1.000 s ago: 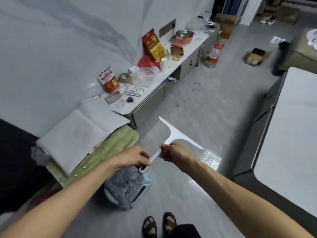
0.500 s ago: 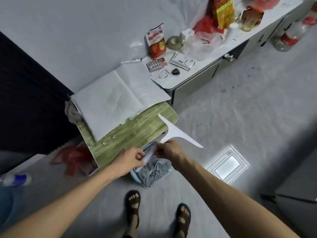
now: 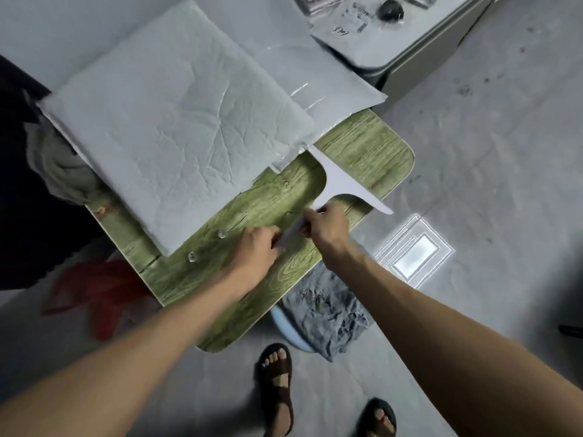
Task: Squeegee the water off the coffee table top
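Fingers (image 3: 273,237) curled, the left hand (image 3: 255,252) and right hand (image 3: 329,230) grip the squeegee (image 3: 342,181), seemingly touching the coffee table (image 3: 381,146)

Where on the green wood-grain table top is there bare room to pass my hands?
Bare: the strip of green wood-grain table top between the large crumpled grey-white pad and the near edge, and its rounded right corner beyond the white T-shaped squeegee. Crowded: the far left, under the pad and shiny plastic sheet.

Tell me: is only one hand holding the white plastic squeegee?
No, the left hand and right hand both grip the white plastic squeegee by its handle.
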Action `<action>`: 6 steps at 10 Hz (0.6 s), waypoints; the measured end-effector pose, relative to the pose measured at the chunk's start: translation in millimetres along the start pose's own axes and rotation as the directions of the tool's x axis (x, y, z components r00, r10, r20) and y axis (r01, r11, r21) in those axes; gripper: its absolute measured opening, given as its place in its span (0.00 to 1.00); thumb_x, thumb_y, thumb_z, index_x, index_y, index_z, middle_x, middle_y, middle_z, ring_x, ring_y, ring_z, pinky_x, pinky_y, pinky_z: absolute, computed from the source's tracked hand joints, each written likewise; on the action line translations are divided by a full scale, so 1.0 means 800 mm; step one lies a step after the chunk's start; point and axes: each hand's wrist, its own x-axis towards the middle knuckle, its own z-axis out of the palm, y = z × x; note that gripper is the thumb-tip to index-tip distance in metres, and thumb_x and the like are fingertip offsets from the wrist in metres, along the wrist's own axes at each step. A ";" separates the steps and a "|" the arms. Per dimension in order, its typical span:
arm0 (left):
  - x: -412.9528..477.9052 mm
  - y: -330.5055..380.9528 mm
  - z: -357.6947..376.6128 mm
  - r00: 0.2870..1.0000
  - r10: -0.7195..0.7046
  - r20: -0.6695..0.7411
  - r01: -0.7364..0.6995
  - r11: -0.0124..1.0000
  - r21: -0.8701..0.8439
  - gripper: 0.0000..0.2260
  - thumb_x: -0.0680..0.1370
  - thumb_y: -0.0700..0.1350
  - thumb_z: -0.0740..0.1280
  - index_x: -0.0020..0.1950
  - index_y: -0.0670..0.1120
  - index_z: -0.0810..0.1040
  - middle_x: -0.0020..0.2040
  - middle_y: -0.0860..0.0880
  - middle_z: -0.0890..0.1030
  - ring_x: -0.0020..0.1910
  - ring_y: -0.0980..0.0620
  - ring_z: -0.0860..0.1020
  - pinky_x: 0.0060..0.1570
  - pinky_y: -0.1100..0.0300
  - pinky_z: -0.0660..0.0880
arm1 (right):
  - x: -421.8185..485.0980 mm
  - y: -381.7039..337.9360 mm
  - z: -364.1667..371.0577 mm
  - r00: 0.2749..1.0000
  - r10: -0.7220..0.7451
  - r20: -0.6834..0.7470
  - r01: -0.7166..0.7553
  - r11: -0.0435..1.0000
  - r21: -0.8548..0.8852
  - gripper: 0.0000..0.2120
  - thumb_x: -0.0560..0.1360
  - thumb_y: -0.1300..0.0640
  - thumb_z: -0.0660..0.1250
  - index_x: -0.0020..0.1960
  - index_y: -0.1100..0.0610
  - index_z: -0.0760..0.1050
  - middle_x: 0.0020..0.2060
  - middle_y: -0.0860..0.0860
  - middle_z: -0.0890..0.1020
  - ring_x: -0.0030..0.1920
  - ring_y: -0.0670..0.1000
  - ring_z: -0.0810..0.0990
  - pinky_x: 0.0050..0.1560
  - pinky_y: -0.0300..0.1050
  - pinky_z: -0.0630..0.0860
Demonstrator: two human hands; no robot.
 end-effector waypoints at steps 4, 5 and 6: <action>0.004 -0.002 -0.009 0.999 0.038 0.029 -0.044 0.969 0.244 0.09 0.78 0.41 0.66 0.57 0.42 0.76 0.50 0.42 0.80 0.39 0.48 0.75 0.38 0.58 0.71 | -0.022 -0.014 -0.014 0.993 0.030 0.113 -0.020 0.995 -0.093 0.07 0.78 0.57 0.65 0.43 0.60 0.73 0.42 0.58 0.83 0.43 0.56 0.83 0.49 0.54 0.81; -0.010 0.025 -0.030 0.997 0.073 0.034 -0.080 0.954 0.289 0.15 0.78 0.42 0.66 0.64 0.44 0.72 0.55 0.45 0.79 0.43 0.49 0.78 0.38 0.58 0.75 | -0.045 -0.024 -0.050 0.983 0.059 0.172 -0.037 0.991 -0.128 0.07 0.78 0.59 0.66 0.43 0.61 0.71 0.39 0.57 0.81 0.38 0.53 0.82 0.46 0.52 0.82; -0.038 0.095 -0.060 0.978 0.159 0.134 -0.185 0.959 0.213 0.20 0.77 0.41 0.67 0.68 0.45 0.69 0.59 0.48 0.77 0.38 0.57 0.75 0.31 0.67 0.71 | -0.093 -0.042 -0.120 0.979 0.047 0.197 0.005 0.966 -0.257 0.08 0.77 0.62 0.65 0.50 0.68 0.76 0.42 0.62 0.83 0.35 0.53 0.80 0.43 0.51 0.81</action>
